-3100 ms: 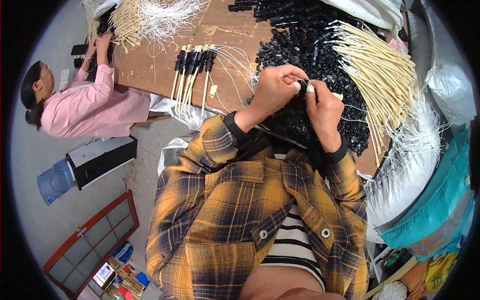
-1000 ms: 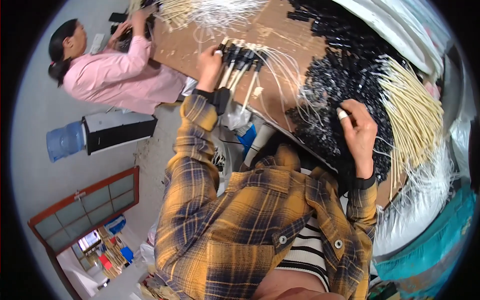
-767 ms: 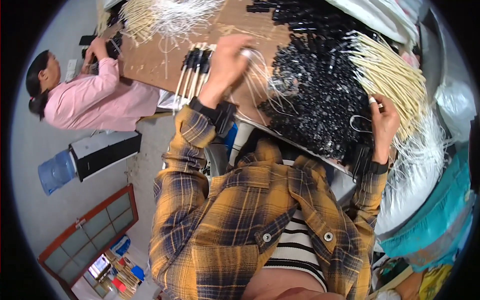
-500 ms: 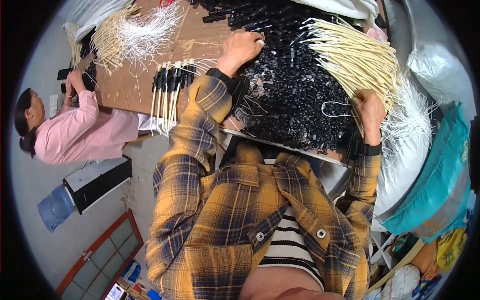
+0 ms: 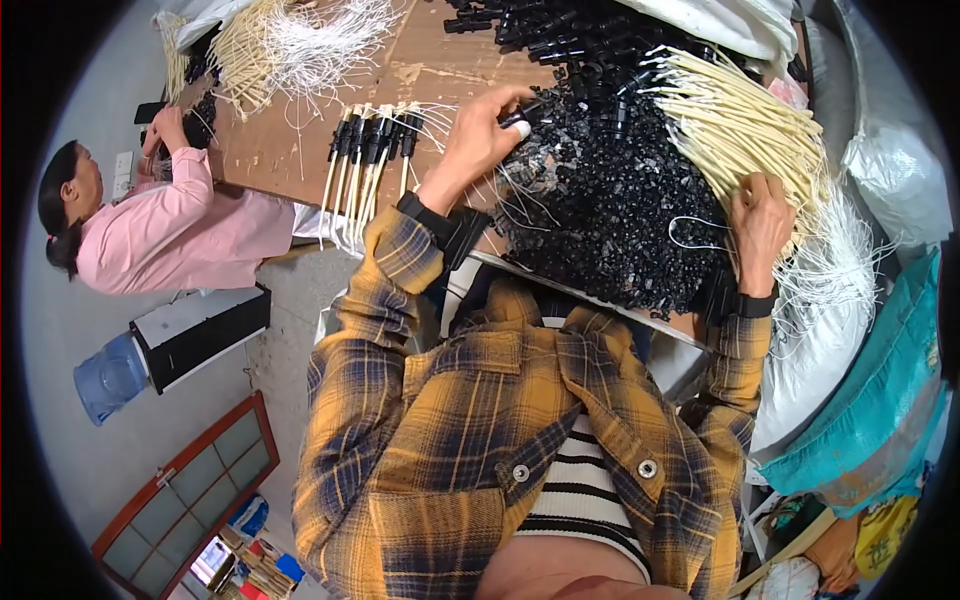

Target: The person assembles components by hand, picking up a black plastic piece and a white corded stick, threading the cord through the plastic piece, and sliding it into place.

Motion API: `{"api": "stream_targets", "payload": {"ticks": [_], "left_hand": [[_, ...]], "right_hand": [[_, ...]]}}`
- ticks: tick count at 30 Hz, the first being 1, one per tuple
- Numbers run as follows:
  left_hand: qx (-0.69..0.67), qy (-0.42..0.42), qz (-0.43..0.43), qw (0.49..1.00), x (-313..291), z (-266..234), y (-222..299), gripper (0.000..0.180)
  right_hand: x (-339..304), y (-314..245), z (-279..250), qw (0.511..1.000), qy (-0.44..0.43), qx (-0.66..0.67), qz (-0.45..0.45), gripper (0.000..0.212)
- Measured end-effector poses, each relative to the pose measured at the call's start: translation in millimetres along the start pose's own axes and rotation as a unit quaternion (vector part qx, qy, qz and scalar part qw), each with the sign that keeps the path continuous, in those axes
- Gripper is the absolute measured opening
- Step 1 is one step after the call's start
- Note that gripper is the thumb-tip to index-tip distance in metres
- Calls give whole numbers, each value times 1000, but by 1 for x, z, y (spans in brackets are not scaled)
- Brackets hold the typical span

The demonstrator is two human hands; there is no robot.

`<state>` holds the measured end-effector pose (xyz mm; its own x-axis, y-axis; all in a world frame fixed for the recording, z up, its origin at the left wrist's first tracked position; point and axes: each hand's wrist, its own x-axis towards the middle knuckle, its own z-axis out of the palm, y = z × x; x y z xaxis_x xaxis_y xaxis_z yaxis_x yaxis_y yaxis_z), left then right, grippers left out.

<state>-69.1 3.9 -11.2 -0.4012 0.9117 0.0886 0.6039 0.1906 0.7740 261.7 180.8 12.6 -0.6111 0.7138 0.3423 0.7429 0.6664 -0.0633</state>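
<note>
My left hand (image 5: 482, 135) is at the left edge of a heap of small black plastic pieces (image 5: 630, 215). Its thumb, wrapped in white at the tip, and its fingers close on a black plastic part (image 5: 533, 108), partly hidden. My right hand (image 5: 763, 218) is closed at the right of the heap, beside a bundle of cream-coloured tubes (image 5: 745, 120) with white cord ends. A white cord loop (image 5: 690, 232) sticks out leftward from its fingers; what else it grips is hidden.
Black tubular parts (image 5: 570, 35) lie at the table's far side. Left of my left hand lie cream tubes fitted with black connectors (image 5: 375, 140). Another cord bundle (image 5: 310, 50) is farther left, near a co-worker in pink (image 5: 160, 225). White and teal sacks (image 5: 865, 375) stand at right.
My left hand has turned, with thumb and fingers now around a black part. The right hand keeps its place by the bundle with the cord loop. The whole view has shifted slightly.
</note>
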Motion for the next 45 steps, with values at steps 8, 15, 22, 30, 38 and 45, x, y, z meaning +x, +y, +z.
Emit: {"api": "stream_targets", "payload": {"ticks": [8, 15, 22, 30, 38, 45], "left_hand": [[-24, 31, 99, 994, -13, 3, 4, 25], [62, 8, 95, 994, -16, 1, 17, 25], [3, -73, 118, 990, -17, 3, 26, 27], [73, 6, 319, 945, -18, 15, 44, 18], [121, 47, 280, 951, -34, 26, 45, 14], [-294, -150, -120, 936, -29, 24, 66, 17]], "right_hand": [[-3, -75, -28, 970, -75, 226, -53, 23], [-9, -113, -32, 886, -132, 444, -5, 21], [-12, -113, -34, 941, -164, 286, -71, 23], [-5, -97, -37, 982, -144, 114, 32, 46], [-11, -87, -6, 748, -46, 662, 22, 11], [-13, -136, -19, 893, -142, 420, -75, 19]]}}
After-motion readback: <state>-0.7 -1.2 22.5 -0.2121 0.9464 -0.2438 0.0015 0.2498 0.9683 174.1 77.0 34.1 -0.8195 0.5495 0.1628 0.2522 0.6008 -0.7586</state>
